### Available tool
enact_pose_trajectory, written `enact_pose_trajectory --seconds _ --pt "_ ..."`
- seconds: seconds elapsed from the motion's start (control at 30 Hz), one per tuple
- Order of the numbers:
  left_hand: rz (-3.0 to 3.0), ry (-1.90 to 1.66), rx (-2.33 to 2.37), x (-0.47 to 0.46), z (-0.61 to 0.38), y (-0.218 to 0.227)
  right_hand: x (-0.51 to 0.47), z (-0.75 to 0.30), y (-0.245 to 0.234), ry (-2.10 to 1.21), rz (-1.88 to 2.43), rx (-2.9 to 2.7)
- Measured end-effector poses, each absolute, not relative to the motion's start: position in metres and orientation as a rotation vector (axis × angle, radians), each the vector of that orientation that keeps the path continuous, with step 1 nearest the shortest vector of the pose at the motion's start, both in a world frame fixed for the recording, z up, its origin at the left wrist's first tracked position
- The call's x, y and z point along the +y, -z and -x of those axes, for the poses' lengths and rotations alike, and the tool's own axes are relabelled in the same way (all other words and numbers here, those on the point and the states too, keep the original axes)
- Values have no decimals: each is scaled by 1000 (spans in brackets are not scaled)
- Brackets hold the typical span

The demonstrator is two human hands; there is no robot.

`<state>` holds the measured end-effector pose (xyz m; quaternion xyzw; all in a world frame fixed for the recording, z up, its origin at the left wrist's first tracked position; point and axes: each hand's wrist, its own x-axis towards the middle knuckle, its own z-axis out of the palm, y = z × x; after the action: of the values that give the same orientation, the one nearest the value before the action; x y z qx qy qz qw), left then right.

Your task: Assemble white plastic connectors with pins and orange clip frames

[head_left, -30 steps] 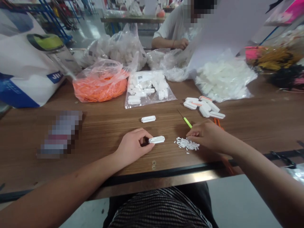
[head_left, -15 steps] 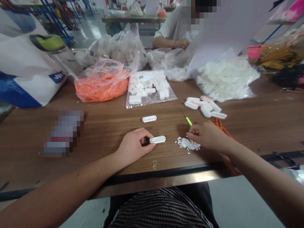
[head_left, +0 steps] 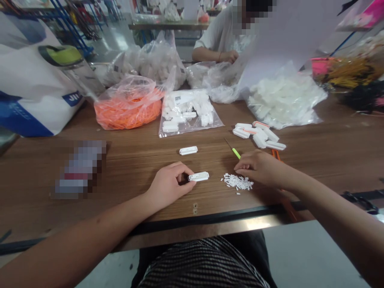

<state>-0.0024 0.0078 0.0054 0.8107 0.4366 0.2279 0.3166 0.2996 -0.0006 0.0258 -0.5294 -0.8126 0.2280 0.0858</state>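
My left hand [head_left: 168, 183] rests on the wooden table [head_left: 126, 168] with its fingers pinched on the end of a white multi-hole connector housing [head_left: 198, 176], which lies flat. My right hand [head_left: 260, 166] is closed, fingertips pressed together at the far edge of a small heap of tiny white pins [head_left: 238, 182]; whether a pin is between them I cannot make out. A thin tool with a green handle [head_left: 233, 150] lies just beyond that hand. Another white housing [head_left: 188, 151] lies alone farther back.
Several white housings with orange parts [head_left: 259, 134] lie at the right. Behind are a clear bag of white housings [head_left: 187, 112], a bag of orange parts [head_left: 129, 106], more bags [head_left: 282, 100] and a white-blue sack [head_left: 33, 80]. Another person [head_left: 228, 36] sits across the table.
My right hand has shifted slightly over the heap of pins. My left hand and the housing have stayed in place.
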Motion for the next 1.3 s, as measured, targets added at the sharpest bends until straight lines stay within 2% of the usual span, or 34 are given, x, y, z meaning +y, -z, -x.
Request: enact_pose_trajectory --seconds 0.1,0.23,0.37,0.53,1.0,1.3 --pt "-2133 -598 1150 7 2 -5 -2 -299 -28 -642 1630 -2461" --pt "-2125 -617 1145 6 1 -5 -7 -282 -37 -787 1725 -2248" --pt "-2119 -621 1137 7 0 -5 -9 -244 -40 -895 1485 -2114" --pt "-2120 -618 1138 7 1 -4 -2 -212 -29 -708 1275 -2270" --pt "-2125 -624 1123 6 0 -5 -1 -210 -24 -660 1228 -2327" --pt "-2100 -626 1128 6 0 -6 -4 -209 -30 -435 1126 -2425"
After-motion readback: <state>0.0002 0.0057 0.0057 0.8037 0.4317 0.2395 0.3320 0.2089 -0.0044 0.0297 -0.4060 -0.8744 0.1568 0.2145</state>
